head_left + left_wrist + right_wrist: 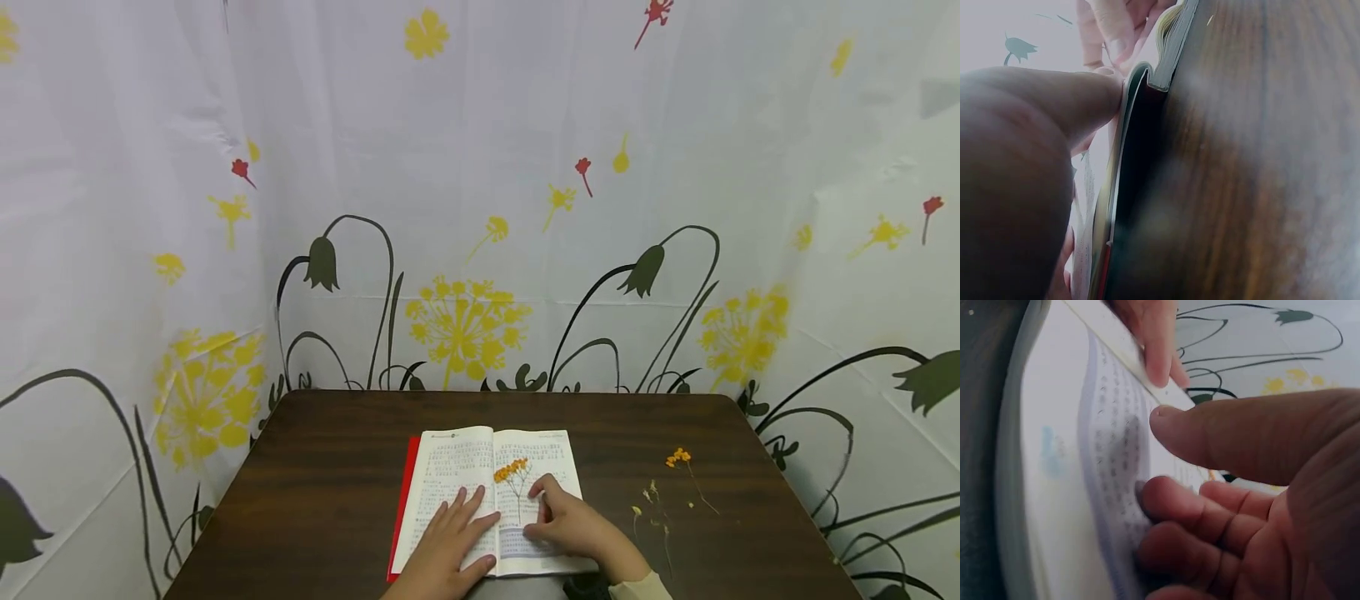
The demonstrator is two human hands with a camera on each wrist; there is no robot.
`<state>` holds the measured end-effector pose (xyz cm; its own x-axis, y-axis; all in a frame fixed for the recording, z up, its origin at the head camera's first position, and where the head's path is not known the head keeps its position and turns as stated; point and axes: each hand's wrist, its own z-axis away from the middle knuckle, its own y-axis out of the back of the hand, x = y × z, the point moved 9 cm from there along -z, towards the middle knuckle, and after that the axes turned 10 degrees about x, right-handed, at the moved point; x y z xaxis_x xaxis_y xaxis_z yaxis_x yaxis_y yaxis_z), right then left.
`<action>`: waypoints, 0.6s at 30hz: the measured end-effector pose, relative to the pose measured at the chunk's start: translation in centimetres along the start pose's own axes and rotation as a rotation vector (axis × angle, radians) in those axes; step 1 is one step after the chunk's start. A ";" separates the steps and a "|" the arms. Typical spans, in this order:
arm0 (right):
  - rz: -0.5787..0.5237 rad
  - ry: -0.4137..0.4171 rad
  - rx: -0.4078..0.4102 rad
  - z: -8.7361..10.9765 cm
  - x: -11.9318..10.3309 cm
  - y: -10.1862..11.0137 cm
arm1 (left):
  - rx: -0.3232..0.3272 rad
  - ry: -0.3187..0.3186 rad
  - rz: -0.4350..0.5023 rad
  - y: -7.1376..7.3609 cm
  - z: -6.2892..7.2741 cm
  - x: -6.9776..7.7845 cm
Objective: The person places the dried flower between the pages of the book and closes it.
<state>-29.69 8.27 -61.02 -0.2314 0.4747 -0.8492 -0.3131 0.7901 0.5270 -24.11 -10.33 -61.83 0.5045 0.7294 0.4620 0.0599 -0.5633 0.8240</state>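
An open book [442, 454] lies on the dark wooden table, printed pages up. On its right page, near the gutter, is a pressed flower sprig [512, 472] with orange heads and a thin stem pointing toward me. My left hand [450, 542] rests on the left page, fingers spread and fingertips near the gutter. Just right of the stem is my right hand [566, 521], its thumb and index finger apart and bent. In the right wrist view nothing shows between the thumb [1179, 428] and the loosely curled fingers [1175, 500], close over the printed page.
Right of the book lie an orange-headed dried sprig [678, 457] and thin pale-yellow sprigs [663, 525]. A red cover edge [403, 508] sticks out at the book's left. Behind the table [330, 467] hangs a white curtain [465, 167] with printed flowers.
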 end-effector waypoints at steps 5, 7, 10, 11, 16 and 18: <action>-0.105 -0.010 0.026 0.7 1.1 0.2 | -0.003 0.006 0.023 0.1 -0.1 0.3; -0.082 0.019 0.058 1.1 1.3 0.2 | 0.001 0.010 0.022 0.2 -0.1 0.3; -0.067 0.059 0.097 2.0 1.6 0.2 | 0.008 0.013 -0.005 0.3 0.0 0.2; -0.074 0.072 0.110 2.3 1.7 0.3 | 0.008 0.018 -0.010 0.3 0.0 0.1; -0.055 0.175 0.215 4.6 1.5 1.1 | 0.003 0.039 0.007 0.2 0.0 0.0; 0.025 0.221 0.270 5.5 1.2 1.6 | -0.007 0.045 0.020 0.2 -0.1 0.0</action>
<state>-25.45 12.21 -61.40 -0.4386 0.4232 -0.7928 -0.0566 0.8674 0.4944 -24.19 -10.44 -61.64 0.4662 0.7350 0.4924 0.0439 -0.5751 0.8169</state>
